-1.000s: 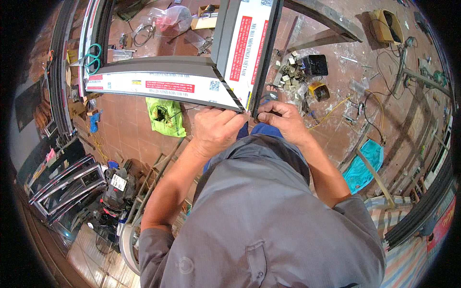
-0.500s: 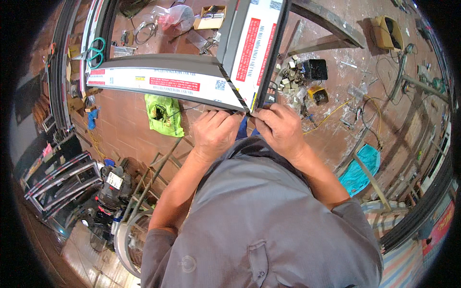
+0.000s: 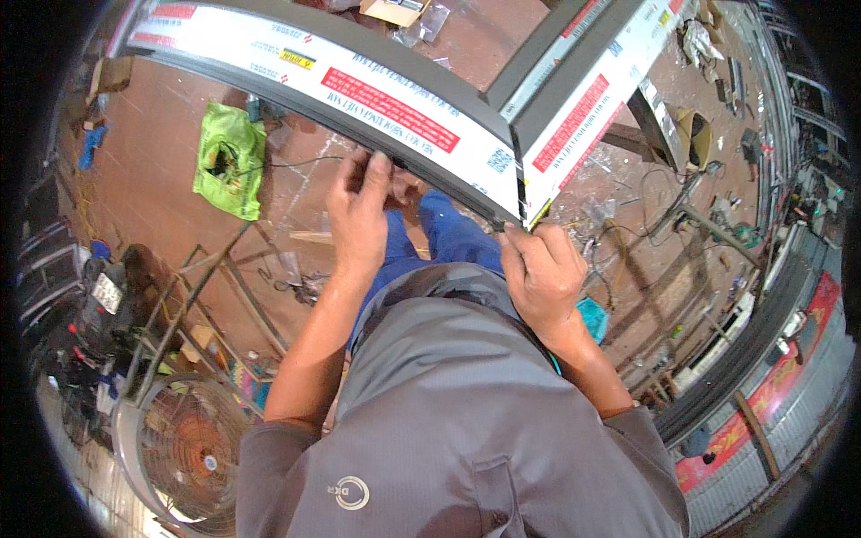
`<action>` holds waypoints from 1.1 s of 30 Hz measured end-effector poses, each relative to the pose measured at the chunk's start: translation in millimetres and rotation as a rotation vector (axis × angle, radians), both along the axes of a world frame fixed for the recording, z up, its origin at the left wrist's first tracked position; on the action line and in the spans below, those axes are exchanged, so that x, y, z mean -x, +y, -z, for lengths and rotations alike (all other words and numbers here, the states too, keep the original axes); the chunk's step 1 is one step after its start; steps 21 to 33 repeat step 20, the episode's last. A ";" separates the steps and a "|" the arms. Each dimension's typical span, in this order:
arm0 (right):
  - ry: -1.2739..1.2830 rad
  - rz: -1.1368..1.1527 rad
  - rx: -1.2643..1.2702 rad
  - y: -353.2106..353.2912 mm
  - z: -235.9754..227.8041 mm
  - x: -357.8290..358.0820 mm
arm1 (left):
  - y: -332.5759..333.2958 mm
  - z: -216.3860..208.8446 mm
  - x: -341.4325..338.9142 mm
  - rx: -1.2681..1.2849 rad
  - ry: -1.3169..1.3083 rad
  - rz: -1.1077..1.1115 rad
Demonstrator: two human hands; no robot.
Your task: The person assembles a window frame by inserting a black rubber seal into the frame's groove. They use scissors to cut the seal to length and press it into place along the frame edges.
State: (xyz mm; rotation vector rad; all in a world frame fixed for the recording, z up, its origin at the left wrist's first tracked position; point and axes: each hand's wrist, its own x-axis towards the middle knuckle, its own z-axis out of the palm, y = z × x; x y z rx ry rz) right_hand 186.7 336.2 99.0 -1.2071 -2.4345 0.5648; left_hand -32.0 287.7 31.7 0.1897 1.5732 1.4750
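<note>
A dark metal frame (image 3: 466, 85) with white-and-red protective film crosses the upper part of the head view, two of its bars meeting at a mitred corner. Along the near edge of the left bar runs a thin black strip (image 3: 448, 186). My left hand (image 3: 359, 211) is closed at this edge, its thumb against the strip and its other fingers partly hidden. At the corner, my right hand (image 3: 547, 273) is closed with thumb and forefinger pinched on the strip's end. Whether the left fingers also grip the bar, I cannot tell.
A bright green bag (image 3: 231, 175) lies on the tiled floor to the left. Nearer stand a metal-tube rack (image 3: 184, 305), a large round fan (image 3: 193, 448) and a motorbike (image 3: 103, 309). Cables, a cardboard box (image 3: 692, 139) and long dark bars (image 3: 744, 359) lie on the right.
Both hands were together at the corner. My left hand has since moved left along the bar, while my right stays by the corner. The frame now appears turned and nearer in view.
</note>
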 end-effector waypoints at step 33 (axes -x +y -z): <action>-0.256 0.191 -0.190 -31.2 1.8 36.2 | 15.5 -0.9 56.1 -0.211 -0.046 0.161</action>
